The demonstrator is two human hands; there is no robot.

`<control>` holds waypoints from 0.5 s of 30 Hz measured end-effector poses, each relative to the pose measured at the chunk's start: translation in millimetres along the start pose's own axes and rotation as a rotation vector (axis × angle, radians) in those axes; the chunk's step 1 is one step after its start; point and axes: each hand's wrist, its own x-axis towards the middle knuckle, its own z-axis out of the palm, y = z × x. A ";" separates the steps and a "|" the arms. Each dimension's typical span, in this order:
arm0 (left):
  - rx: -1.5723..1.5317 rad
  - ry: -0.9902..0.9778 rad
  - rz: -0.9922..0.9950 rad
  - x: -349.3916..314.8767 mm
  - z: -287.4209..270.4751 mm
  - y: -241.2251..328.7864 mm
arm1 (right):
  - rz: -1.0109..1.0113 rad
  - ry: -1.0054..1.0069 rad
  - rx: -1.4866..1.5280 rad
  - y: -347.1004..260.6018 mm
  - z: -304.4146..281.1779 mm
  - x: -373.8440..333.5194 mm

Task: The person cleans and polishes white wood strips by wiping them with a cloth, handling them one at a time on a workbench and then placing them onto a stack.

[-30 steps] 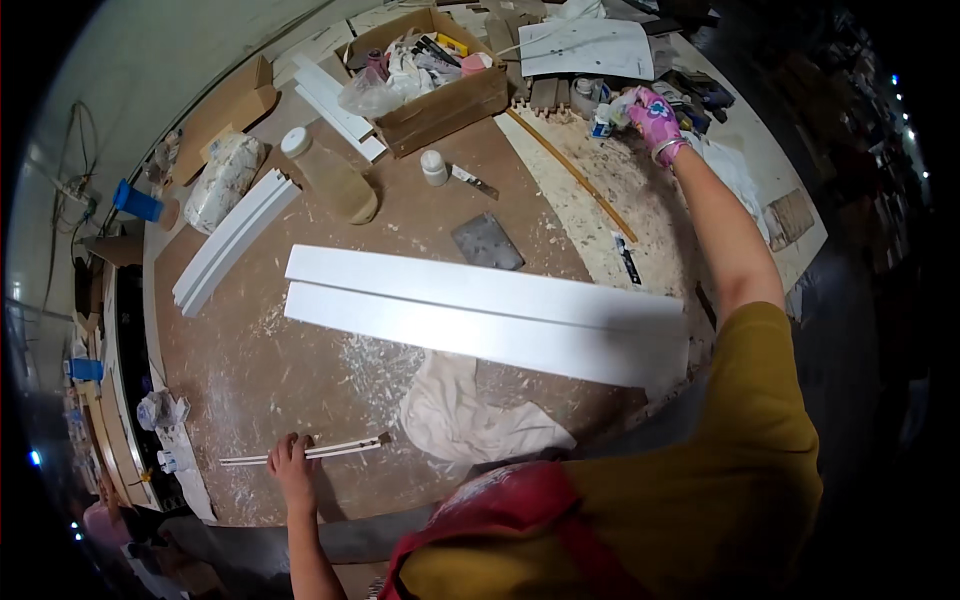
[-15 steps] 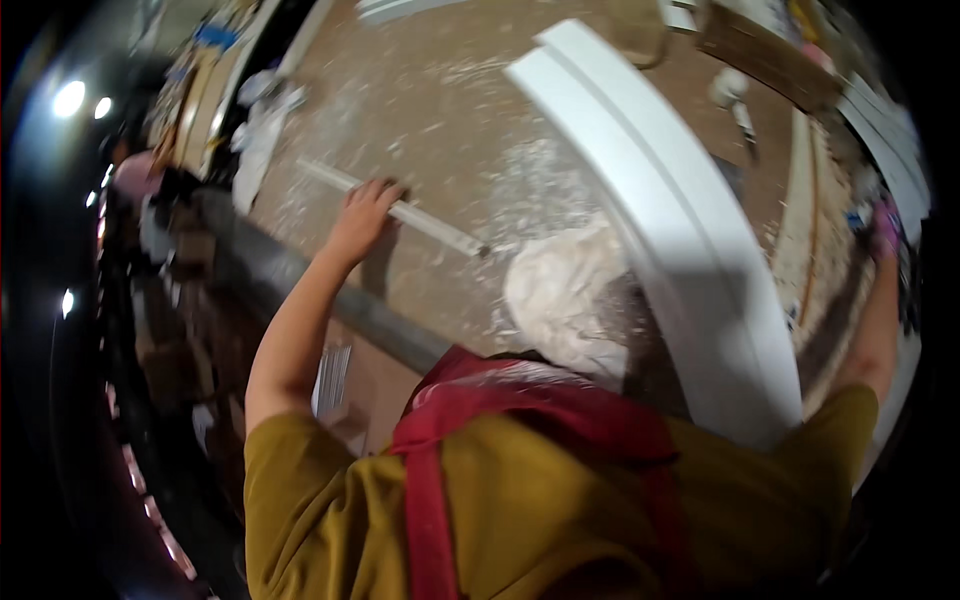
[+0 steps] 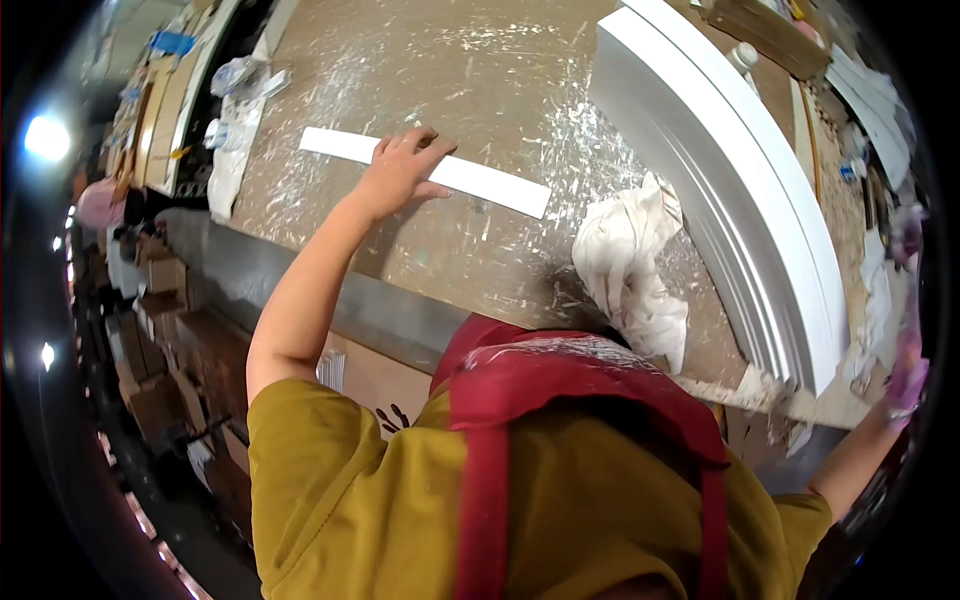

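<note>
We had our left hand [image 3: 400, 172] lying flat, fingers spread, on the thin white strip [image 3: 480, 182], pressing it to the dusty workbench [image 3: 480, 70] rather than gripping it. The strip lay at about eleven o'clock from our chest, its long axis running from ten o'clock toward four o'clock, and the left hand was plainly the nearer one. Our right hand [image 3: 908, 365], in a pink glove, was far off at three o'clock near the bench edge; at the blurred rim we could not tell whether it was open or closed. Between the two lay the crumpled white rag [image 3: 630, 265] and the broad white moulding [image 3: 740, 180]. Against half a second earlier, the strip showed its wide flat face instead of a narrow edge, and the gloved hand had dropped from two o'clock to three.
</note>
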 end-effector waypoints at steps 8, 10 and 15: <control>-0.299 0.153 0.284 15.4 22.3 -14.0 | -0.025 -0.248 -0.349 -78.2 287.1 -17.3; -0.351 0.154 0.335 17.9 21.9 -15.5 | -0.191 -0.115 -0.482 -73.0 332.6 1.5; -0.390 0.090 0.356 17.6 21.7 -23.7 | 0.022 -0.379 -0.375 -78.2 375.6 37.9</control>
